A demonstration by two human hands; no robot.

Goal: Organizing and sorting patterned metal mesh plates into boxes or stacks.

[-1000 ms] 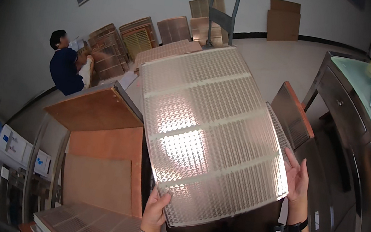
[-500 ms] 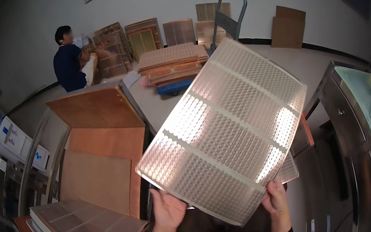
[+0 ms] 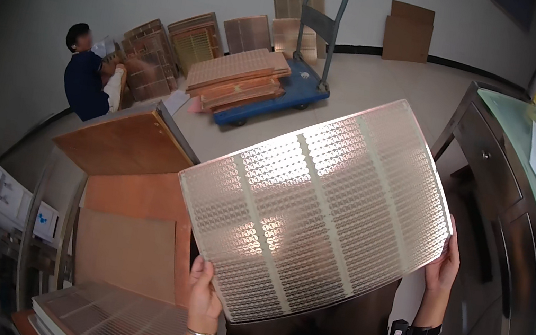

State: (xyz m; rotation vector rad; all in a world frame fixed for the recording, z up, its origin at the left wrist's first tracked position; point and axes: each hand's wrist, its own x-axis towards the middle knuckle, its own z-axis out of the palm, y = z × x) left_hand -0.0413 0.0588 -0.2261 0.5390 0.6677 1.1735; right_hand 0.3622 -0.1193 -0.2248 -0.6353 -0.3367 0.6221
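A thin, shiny circuit board panel point(image 3: 322, 225), covered with rows of small repeated shapes and split by plain strips, is held tilted in front of me. My left hand point(image 3: 206, 294) grips its lower left edge, thumb up along the side. At the right edge, near the lower corner, my right hand point(image 3: 443, 265) is closed on the same panel; part of its fingers is hidden behind it. To the lower left lies a stack of similar panels point(image 3: 118, 319), nearest to my left hand. A brown board point(image 3: 125, 250) rests just beyond that stack.
A leaning brown board point(image 3: 123, 151) stands at left. Beyond is a blue platform cart point(image 3: 271, 101) bearing stacked panels point(image 3: 237, 75), with more panels point(image 3: 148, 57) against the wall. A person in dark clothing point(image 3: 89, 79) crouches there. A metal desk point(image 3: 493, 161) flanks my right.
The panel has turned from a steep, upright slant to a wider, flatter one and come down. My left hand has moved left and my right hand up and to the right.
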